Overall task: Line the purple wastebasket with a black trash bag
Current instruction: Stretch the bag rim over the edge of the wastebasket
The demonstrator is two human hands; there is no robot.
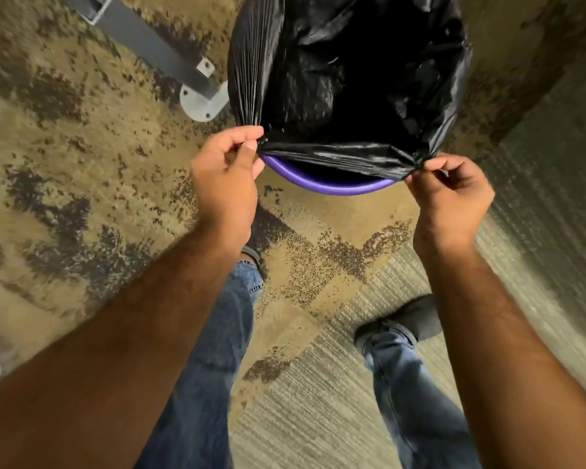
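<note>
A black trash bag [349, 72] hangs open inside the purple wastebasket [332, 187], of which only the near arc of the rim shows. My left hand [225, 170] pinches the bag's near edge at the left, thumb against forefinger. My right hand [452, 194] pinches the same edge at the right. The edge is stretched taut between both hands, just above and inside the near rim. The bag's left side drapes outside the basket. The basket's body is hidden by the bag.
A grey metal table leg [156, 45] with a round foot plate [202, 103] stands just left of the basket. Patterned tan and dark carpet [82, 164] covers the floor. My jeans and dark shoes [406, 319] are below the hands.
</note>
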